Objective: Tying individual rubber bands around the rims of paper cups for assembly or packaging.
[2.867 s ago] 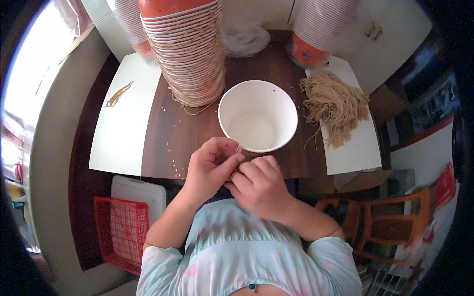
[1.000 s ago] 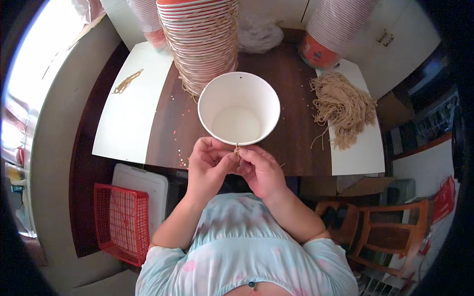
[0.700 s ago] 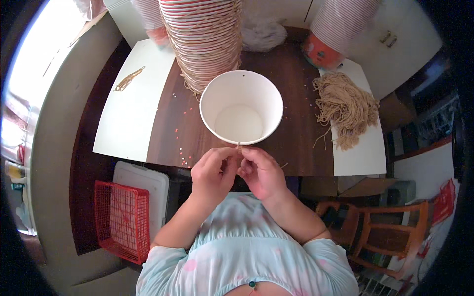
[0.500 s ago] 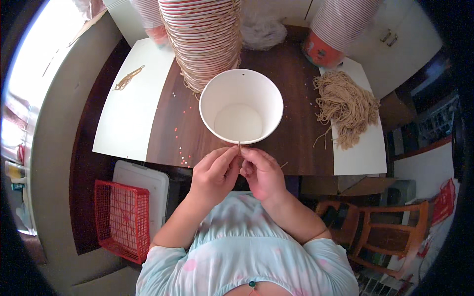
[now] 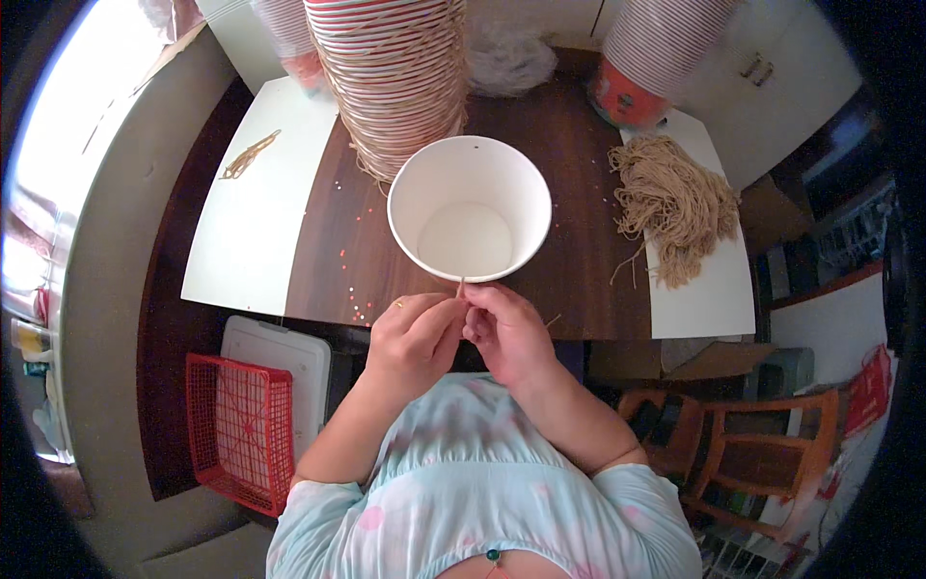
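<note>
A white paper bucket (image 5: 521, 207) stands open side up near the front of the table, with a small dark hole near its far rim. At its near rim, a thin tan cord (image 5: 461, 283) sticks up between my fingertips. My left hand (image 5: 413, 336) pinches the cord from the left, fingers curled. From the other side my right hand (image 5: 509, 333) pinches it too, thumb and forefinger together and touching the left hand. The cord's lower part is hidden behind my fingers. On the right side of the table lies a loose heap of tan cords (image 5: 680, 207).
A tall stack of buckets with cords (image 5: 391, 92) rises behind the bucket. Another bucket stack (image 5: 632, 92) is at the back right. A few cords (image 5: 251, 154) lie on the left white panel. Left below the table is a red basket (image 5: 241, 425); a wooden chair (image 5: 762, 454) stands right.
Both hands have shifted very slightly left, still pinching the cord at the bucket's near rim. The bucket and its surroundings look nearly the same.
</note>
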